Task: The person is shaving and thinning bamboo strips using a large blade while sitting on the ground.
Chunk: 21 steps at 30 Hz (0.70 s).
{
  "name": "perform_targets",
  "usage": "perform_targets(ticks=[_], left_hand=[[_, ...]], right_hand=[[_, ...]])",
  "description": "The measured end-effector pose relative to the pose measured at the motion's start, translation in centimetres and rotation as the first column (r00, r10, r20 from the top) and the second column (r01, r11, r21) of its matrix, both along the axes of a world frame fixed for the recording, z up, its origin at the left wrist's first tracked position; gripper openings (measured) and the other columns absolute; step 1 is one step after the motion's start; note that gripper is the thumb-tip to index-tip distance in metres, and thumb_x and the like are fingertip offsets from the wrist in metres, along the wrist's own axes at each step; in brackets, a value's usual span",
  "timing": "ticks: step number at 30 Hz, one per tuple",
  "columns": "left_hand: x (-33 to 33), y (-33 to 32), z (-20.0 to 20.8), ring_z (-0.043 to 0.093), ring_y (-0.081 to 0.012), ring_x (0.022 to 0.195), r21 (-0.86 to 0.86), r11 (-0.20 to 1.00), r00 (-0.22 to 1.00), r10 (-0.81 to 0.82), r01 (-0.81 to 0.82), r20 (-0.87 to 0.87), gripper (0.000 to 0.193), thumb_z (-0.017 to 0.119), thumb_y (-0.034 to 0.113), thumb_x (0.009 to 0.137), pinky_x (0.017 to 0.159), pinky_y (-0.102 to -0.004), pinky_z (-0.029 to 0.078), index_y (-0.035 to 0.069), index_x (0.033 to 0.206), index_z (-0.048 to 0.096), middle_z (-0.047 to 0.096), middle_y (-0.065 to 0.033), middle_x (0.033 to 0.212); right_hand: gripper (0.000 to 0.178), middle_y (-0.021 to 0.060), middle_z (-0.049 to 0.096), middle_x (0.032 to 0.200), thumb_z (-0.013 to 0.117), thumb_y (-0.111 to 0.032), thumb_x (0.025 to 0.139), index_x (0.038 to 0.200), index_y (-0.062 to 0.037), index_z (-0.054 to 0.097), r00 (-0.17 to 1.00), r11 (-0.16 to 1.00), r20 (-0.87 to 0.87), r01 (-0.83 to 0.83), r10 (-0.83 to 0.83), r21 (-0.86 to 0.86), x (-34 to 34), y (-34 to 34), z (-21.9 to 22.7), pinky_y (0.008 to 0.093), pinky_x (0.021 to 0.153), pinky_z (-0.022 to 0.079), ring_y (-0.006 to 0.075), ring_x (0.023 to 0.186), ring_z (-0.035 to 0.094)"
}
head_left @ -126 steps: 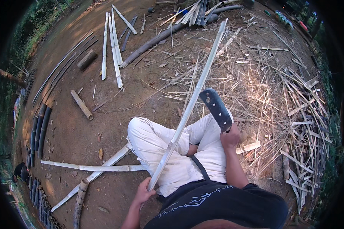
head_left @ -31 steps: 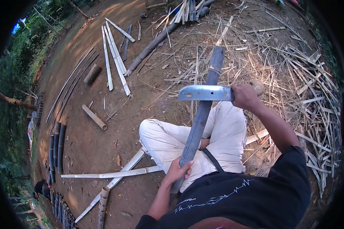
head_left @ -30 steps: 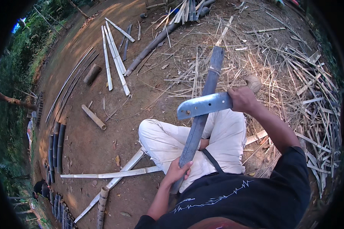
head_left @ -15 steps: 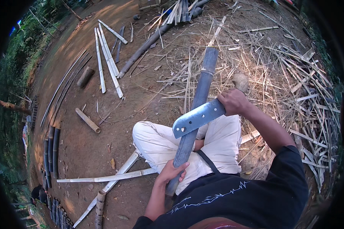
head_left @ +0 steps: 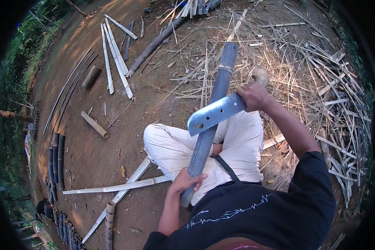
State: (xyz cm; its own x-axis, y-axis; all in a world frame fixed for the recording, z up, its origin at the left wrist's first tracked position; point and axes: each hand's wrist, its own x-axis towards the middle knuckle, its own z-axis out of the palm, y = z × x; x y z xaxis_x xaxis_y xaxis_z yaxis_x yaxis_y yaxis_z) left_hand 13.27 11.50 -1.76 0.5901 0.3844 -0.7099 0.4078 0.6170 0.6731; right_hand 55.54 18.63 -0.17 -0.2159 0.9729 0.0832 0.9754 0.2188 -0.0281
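A dark grey bamboo strip (head_left: pixel 203 151), wide and with a node ring near its far end, slants across my lap. Its near end is gripped by my left hand (head_left: pixel 186 181), fingers wrapped round the edge. My right hand (head_left: pixel 253 96) is closed on the handle of a machete (head_left: pixel 217 113), whose broad, shiny blade has several holes and a rounded tip. The blade lies across the bamboo, over its middle; whether it touches the surface I cannot tell. Its pale, knobbed handle end (head_left: pixel 261 77) sticks out beyond my right fist.
Split pale bamboo strips (head_left: pixel 117 52) lie at the far left, beside a long dark pole (head_left: pixel 154 49). Shavings and slivers (head_left: pixel 337 100) heap up on the right. A short bamboo piece (head_left: pixel 95 124) rests left of my knee. Dark bamboo lengths (head_left: pixel 61 161) stand farther left.
The machete blade has shifted slightly up and away along the bamboo, its face tilted a little differently. My left hand keeps its hold. The view has dipped slightly.
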Motion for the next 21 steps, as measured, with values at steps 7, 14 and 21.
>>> perform_targets(ticks=[7,14,21], left_hand=[[-0.4,1.5,-1.0,0.053,-0.0136,0.043,-0.104,0.994,0.997,-0.021,0.030,0.078,0.026,0.080,0.007,0.083,0.043,-0.0303,0.045,0.003,0.073,0.057,0.058,-0.0051,0.057],[-1.4,1.5,-1.5,0.052,-0.0149,0.042,-0.213,0.977,0.995,-0.007,0.029,0.104,0.021,0.078,0.004,0.084,0.041,-0.0326,0.046,0.001,0.079,0.057,0.056,-0.0067,0.056],[-1.7,1.6,-1.3,0.052,-0.0144,0.043,-0.205,0.978,0.991,0.005,0.023,0.135,0.021,0.078,0.005,0.084,0.042,-0.0316,0.045,0.000,0.082,0.058,0.055,-0.0058,0.057]], right_hand=[[0.031,0.0235,0.071,0.086,0.067,-0.031,0.084,0.092,-0.0014,0.069,0.761,0.827,-0.347,0.554,-0.548,-0.091,3.5,1.0,-1.3,0.0494,0.078,0.055,0.0412,0.083,0.070],[0.024,0.0162,0.070,0.079,0.071,-0.025,0.072,0.084,-0.0044,0.066,0.932,0.942,-0.154,0.334,-0.327,0.023,3.3,-1.0,-2.4,0.0454,0.074,0.056,0.0354,0.077,0.070],[0.026,0.0167,0.072,0.084,0.069,-0.026,0.078,0.092,-0.0053,0.069,0.895,0.915,-0.217,0.403,-0.390,0.014,1.6,-2.4,-2.1,0.0460,0.077,0.057,0.0358,0.081,0.071]])
